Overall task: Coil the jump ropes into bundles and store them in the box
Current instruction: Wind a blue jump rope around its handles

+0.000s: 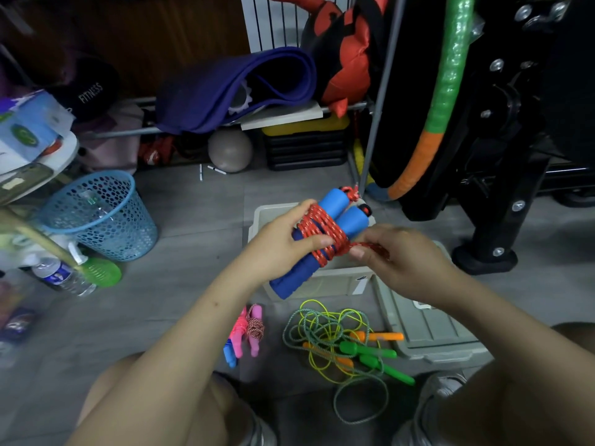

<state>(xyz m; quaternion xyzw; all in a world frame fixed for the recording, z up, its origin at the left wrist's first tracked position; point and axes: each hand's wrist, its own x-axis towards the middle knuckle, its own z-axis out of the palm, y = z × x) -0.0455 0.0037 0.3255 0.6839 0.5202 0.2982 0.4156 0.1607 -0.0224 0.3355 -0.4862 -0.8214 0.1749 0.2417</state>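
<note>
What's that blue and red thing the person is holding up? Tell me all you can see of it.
It is a jump rope with two blue, foam-looking handles laid side by side and tilted, with red, white-flecked cord wound around their middle. The left hand grips the bundle, thumb pressing the coils. The right hand pinches the loose cord end beside the wraps. The bundle is held above the open pale box.

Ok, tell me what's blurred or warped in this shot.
Head view: the centre is sharp, with both hands on the red rope; the left edge smears around the bottle; wide-angle distortion bends the pole; lighting is dim and even, without glare.
</note>
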